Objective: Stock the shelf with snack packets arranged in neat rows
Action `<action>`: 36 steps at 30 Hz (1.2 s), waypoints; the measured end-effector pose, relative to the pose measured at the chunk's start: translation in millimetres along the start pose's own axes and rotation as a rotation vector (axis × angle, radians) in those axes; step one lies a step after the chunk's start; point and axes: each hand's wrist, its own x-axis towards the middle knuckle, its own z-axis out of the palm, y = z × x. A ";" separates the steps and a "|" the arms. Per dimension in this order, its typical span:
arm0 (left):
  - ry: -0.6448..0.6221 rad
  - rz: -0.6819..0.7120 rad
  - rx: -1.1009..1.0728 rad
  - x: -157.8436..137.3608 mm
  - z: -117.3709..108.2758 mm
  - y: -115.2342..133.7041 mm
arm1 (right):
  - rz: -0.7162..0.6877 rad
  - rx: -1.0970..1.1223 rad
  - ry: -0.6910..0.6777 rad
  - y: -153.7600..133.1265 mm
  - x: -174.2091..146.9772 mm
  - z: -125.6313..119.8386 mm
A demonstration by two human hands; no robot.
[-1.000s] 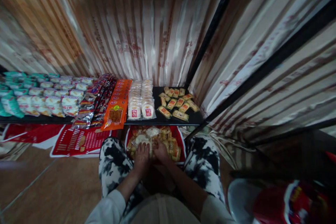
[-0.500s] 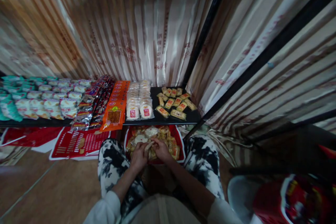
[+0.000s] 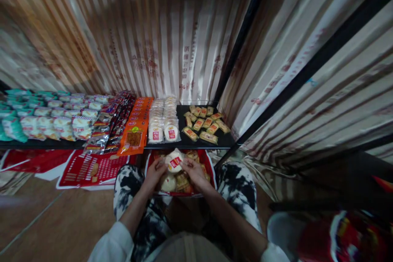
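Between my two hands is a round white packaged cake (image 3: 174,161) with a red label facing up. My left hand (image 3: 155,175) grips its left edge and my right hand (image 3: 196,173) its right edge. Both hands are over a red bag with a white rim (image 3: 211,166), set between my knees. Inside the bag lie another round white cake (image 3: 168,183) and several small yellow-wrapped snacks (image 3: 183,181). Just beyond, two rows of the same white cakes (image 3: 163,120) stand on a black shelf (image 3: 196,145).
Along the shelf are loose yellow-wrapped snacks (image 3: 206,123), an orange packet (image 3: 135,127), dark packets (image 3: 112,120), and white and green packets (image 3: 55,114). A red printed bag (image 3: 92,170) lies below on the left. Black frame bars (image 3: 264,110) slant at the right, near a red container (image 3: 319,235).
My hands have parted from close together over the bag. They now hold a white cake, label up, a little nearer the shelf. The view has shifted slightly.
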 end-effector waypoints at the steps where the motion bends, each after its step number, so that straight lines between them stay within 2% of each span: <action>1: 0.024 -0.032 -0.051 -1.7 1.7 -0.9 | 0.042 0.050 0.017 -2.3 -0.9 2.8; 4: 0.056 -0.103 -0.135 -8.8 10.5 -3.8 | 0.134 0.192 0.045 -6.4 -6.1 11.9; 7: 0.052 -0.100 -0.162 -14.2 20.4 -5.2 | 0.177 0.266 0.039 -0.4 -10.6 20.8; 11: 0.111 -0.028 -0.046 -9.4 22.2 -2.0 | 0.146 0.139 0.041 15.9 -10.5 24.3; 13: 0.120 0.035 0.142 -2.8 17.5 4.2 | 0.043 -0.009 0.117 18.6 -9.1 20.0; 16: 0.053 0.154 0.464 6.6 10.3 20.5 | -0.301 -0.385 0.217 10.2 -8.0 9.9; 18: -0.025 0.218 0.649 11.3 9.2 34.2 | -0.493 -0.602 0.214 -0.4 -7.0 5.0; 21: -0.106 0.278 0.874 18.1 14.1 55.4 | -0.594 -0.779 0.179 -15.5 -1.2 3.7; 25: -0.113 0.345 1.019 30.8 25.3 80.9 | -0.564 -0.885 0.190 -29.7 19.6 8.6; 29: 0.004 0.362 1.010 46.5 34.3 95.5 | -0.487 -0.903 0.192 -45.1 47.1 16.1; 32: 0.105 0.384 0.995 59.0 37.9 91.7 | -0.435 -0.914 0.185 -54.0 63.5 22.8; 36: 0.150 0.446 0.958 73.4 37.4 71.7 | -0.406 -0.985 0.226 -52.5 78.0 30.7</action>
